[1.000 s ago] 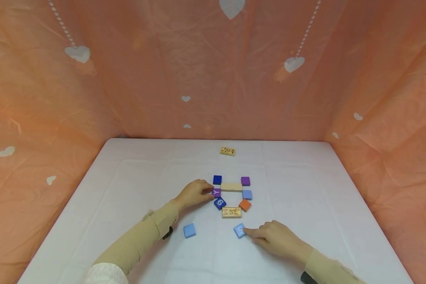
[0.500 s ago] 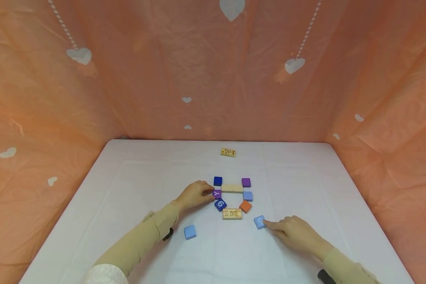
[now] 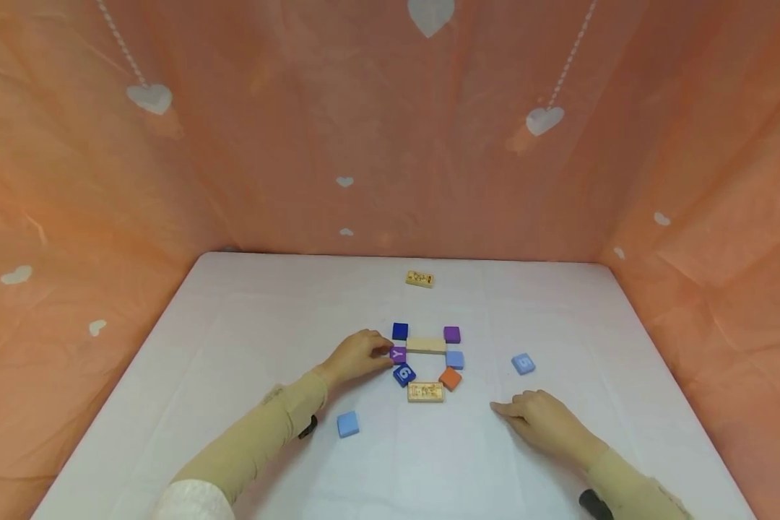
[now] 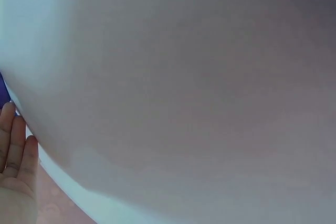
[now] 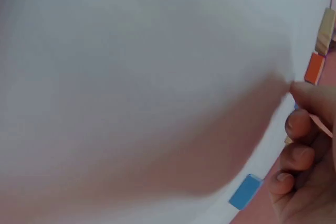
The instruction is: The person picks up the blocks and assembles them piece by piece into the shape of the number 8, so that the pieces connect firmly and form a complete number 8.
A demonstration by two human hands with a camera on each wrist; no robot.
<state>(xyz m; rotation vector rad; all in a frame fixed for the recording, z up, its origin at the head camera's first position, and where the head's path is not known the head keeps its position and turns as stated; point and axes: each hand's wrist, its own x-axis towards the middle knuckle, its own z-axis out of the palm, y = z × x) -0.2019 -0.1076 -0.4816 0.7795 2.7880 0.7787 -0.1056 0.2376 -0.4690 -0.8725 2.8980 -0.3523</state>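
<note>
My left hand (image 3: 359, 357) pinches the left side of a purple letter tile (image 3: 399, 354) marked Y, thumb below and fingers above. In the left wrist view, part of a purple tile (image 4: 3, 92) shows beside the fingertips. My right hand (image 3: 546, 425) points with its index finger out over the white tabletop, other fingers curled, holding nothing. Farther off lies a light blue tile (image 3: 523, 363) marked 5, apart from the fingertip. Around the Y tile sit a dark blue tile (image 3: 400, 331), a blue tile (image 3: 404, 374) marked 6, and a plain wooden block (image 3: 425, 345).
A purple tile (image 3: 451, 334), a periwinkle tile (image 3: 454, 360) and an orange tile (image 3: 451, 378) line the group's right side. A printed wooden block (image 3: 425, 392) lies in front, another printed block (image 3: 419, 279) far back. One light blue tile (image 3: 347, 425) lies near the left forearm.
The right index finger drew the light blue 5 tile rightward; the tile now lies farther right and back, apart from the finger. My left hand stayed at the Y tile.
</note>
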